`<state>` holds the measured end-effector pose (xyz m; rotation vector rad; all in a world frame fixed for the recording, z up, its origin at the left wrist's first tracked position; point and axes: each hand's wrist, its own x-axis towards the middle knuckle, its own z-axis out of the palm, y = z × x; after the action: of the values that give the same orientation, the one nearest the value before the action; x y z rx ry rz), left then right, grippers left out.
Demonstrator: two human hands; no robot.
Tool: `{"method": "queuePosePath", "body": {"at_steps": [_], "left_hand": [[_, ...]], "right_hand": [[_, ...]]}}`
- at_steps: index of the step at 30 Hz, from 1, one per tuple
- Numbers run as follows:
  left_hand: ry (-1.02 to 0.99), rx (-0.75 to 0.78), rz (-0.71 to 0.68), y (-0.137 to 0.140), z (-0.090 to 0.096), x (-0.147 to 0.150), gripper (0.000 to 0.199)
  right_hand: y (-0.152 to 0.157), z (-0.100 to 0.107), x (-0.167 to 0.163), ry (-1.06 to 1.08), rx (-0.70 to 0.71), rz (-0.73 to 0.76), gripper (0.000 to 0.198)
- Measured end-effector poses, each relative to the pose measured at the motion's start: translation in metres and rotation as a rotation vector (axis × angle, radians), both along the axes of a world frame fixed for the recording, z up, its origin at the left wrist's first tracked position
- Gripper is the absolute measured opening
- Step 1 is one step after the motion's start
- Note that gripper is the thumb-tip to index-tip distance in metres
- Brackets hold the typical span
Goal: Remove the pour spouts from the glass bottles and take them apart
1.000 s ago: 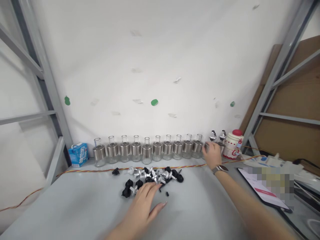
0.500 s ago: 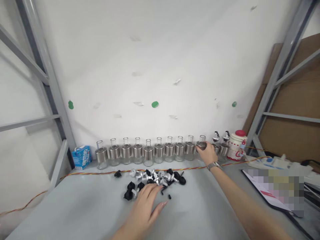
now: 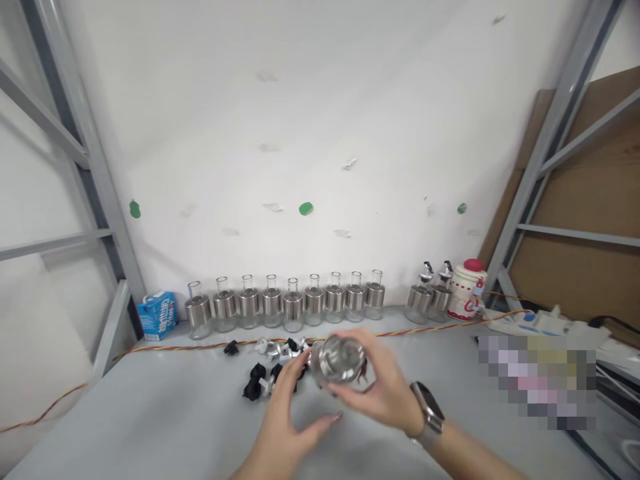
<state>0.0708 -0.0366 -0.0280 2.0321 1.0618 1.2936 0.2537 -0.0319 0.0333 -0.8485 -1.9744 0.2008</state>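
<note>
My right hand (image 3: 385,387), with a watch on the wrist, grips a glass bottle (image 3: 343,360) over the middle of the table. The bottle is tipped so that its round base faces me; it is slightly blurred. My left hand (image 3: 290,413) is open, thumb and fingers spread, its fingertips close by the bottle's far left side; whether they touch it I cannot tell. Behind my hands lie loose black stoppers (image 3: 253,388) and silver pourer pieces (image 3: 274,351), partly hidden by the hands and the bottle.
Several glass bottles with metal sleeves (image 3: 293,307) line the wall. Two bottles with pourer tops (image 3: 419,300) stand at the right beside a white jar with a red lid (image 3: 467,290). A blue carton (image 3: 157,317), a twisted wire (image 3: 200,345) and a power strip (image 3: 540,321) are also there.
My right hand has lifted a bottle out of the row at the right and brought it left and nearer, tipping it. My left hand stays low, now beside the bottle.
</note>
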Motion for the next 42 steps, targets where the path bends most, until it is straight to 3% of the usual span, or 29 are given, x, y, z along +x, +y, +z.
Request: {"method": "queuePosePath", "body": {"at_steps": [3, 6, 9, 12, 14, 17, 23, 28, 31, 33, 38, 42], "left_hand": [[-0.164, 0.022, -0.046, 0.000, -0.004, 0.003, 0.061], [-0.263, -0.109, 0.024, 0.002, 0.002, 0.001, 0.051], [-0.306, -0.272, 0.300, 0.011, 0.020, -0.010, 0.046], [-0.402, -0.334, 0.553, 0.024, 0.037, -0.028, 0.051], [-0.432, -0.334, 0.598, 0.029, 0.043, -0.038, 0.052], [-0.468, -0.389, 0.541, 0.029, 0.047, -0.041, 0.051], [-0.396, -0.530, 0.240, 0.018, 0.035, -0.020, 0.045], [-0.232, -0.468, 0.046, 0.013, 0.008, -0.003, 0.045], [-0.120, -0.425, -0.054, 0.011, 0.002, 0.001, 0.046], [-0.068, -0.398, -0.040, 0.011, 0.002, 0.000, 0.051], [0.003, -0.248, 0.208, 0.018, -0.004, -0.007, 0.064], [0.062, -0.154, 0.351, 0.029, -0.013, -0.015, 0.071]], "right_hand": [[-0.010, -0.005, -0.022, -0.073, -0.015, 0.234, 0.064], [-0.004, -0.015, -0.025, -0.078, -0.112, 0.268, 0.063], [0.017, -0.027, -0.007, -0.014, -0.249, 0.102, 0.047], [0.045, -0.040, 0.021, -0.067, -0.315, -0.233, 0.028], [0.060, -0.047, 0.039, -0.211, -0.405, -0.395, 0.021], [0.069, -0.052, 0.055, -0.260, -0.449, -0.429, 0.018], [0.063, -0.054, 0.055, -0.380, -0.607, -0.448, 0.022], [0.068, -0.056, 0.055, -0.356, -0.615, -0.459, 0.017], [0.071, -0.054, 0.060, -0.317, -0.611, -0.466, 0.019], [0.071, -0.052, 0.062, -0.278, -0.621, -0.470, 0.021], [0.070, -0.048, 0.058, -0.172, -0.660, -0.414, 0.021], [0.070, -0.048, 0.049, 0.085, -0.714, -0.229, 0.029]]}}
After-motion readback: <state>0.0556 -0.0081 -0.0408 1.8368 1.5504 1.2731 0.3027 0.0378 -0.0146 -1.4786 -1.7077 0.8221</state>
